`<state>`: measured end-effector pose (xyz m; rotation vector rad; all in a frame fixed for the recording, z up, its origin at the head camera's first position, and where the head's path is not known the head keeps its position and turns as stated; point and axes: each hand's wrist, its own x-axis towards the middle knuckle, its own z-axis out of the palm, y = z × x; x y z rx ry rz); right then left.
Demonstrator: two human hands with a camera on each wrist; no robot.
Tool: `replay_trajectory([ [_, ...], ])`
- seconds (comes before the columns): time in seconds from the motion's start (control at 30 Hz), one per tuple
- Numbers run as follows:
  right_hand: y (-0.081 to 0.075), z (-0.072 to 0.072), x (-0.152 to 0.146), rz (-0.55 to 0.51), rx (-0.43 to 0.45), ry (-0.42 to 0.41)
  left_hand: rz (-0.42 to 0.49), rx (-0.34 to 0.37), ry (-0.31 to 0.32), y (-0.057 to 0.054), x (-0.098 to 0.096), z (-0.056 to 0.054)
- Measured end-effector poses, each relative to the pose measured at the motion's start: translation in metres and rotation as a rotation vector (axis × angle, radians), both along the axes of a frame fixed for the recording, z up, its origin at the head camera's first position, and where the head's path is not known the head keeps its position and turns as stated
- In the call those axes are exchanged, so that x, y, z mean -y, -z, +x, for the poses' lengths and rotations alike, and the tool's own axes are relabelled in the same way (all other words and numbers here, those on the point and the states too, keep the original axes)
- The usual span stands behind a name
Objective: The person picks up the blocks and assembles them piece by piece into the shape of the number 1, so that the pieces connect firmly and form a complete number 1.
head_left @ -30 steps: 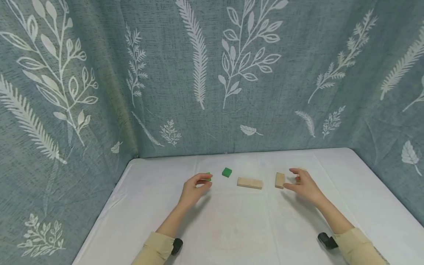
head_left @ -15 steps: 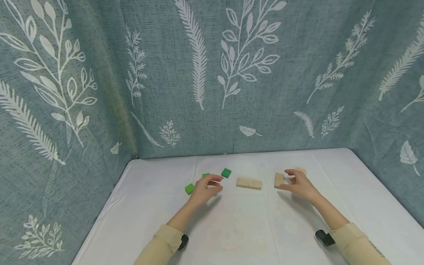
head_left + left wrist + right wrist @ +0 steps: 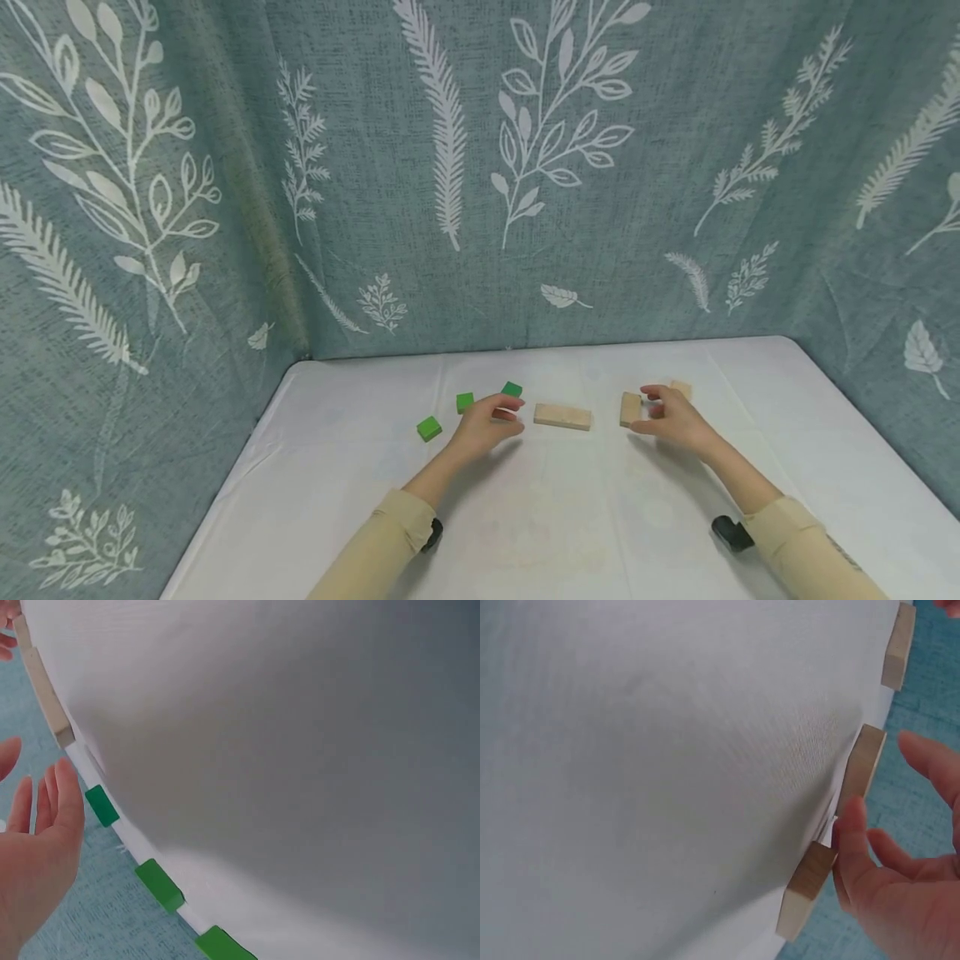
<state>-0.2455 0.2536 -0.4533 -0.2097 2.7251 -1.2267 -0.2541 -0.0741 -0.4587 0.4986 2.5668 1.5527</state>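
Partly hidden by the loose, empty left hand (image 3: pixel 483 429) in the head view, the dark green block (image 3: pixel 102 805) on the table (image 3: pixel 555 508) shows whole in the left wrist view; the right hand (image 3: pixel 677 423), likewise empty, perhaps touches a wooden block (image 3: pixel 861 769).

2 lt-grn blocks (image 3: pixel 429 428) + 1 dk-grn block (image 3: pixel 512 388) lie L of 3 tan wood blocks (image 3: pixel 562 417), w/ gaps btwn.

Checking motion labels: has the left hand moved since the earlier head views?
Yes: the left hand has moved rightward, toward the leftmost pale rectangular wooden block.
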Motion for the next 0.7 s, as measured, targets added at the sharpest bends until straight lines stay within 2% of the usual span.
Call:
replay_trajectory([
  [0.3,0.003,-0.003,0.002,0.054,-0.063,-0.028,-0.051,-0.026,0.034,0.005,-0.015,-0.010],
  [0.5,0.003,-0.004,0.003,0.079,-0.078,-0.044,-0.097,-0.023,0.045,0.009,-0.023,-0.017],
  [0.7,0.001,-0.005,0.005,0.100,-0.088,-0.057,-0.139,-0.050,0.055,0.011,-0.028,-0.022],
])
